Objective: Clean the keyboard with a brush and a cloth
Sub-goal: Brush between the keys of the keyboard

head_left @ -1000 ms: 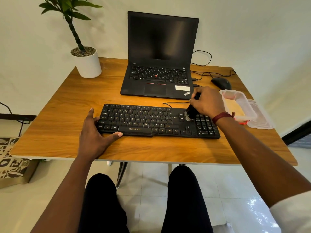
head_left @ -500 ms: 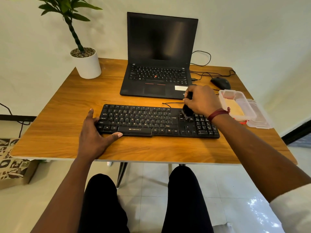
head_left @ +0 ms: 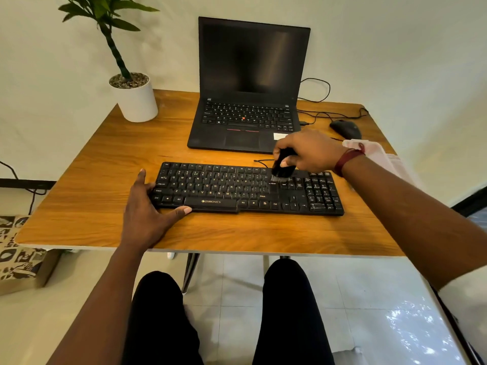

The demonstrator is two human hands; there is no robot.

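— While the right hand (head_left: 308, 151) grips the small black bristle brush (head_left: 283, 168), bristles down by the Enter key, the long black plastic keyboard (head_left: 232, 192) stretches left to right across the wooden table (head_left: 237, 233).

— So most of its length lies to the brush's left?

— Yes, the letter rows; a leftward sweep looks likeliest. The right arm reaches in from the right, knuckles up.

— And the left hand (head_left: 147, 214)?

— Flat and relaxed, grasping nothing, thumb along the front edge, bracing the keyboard's near-left corner.
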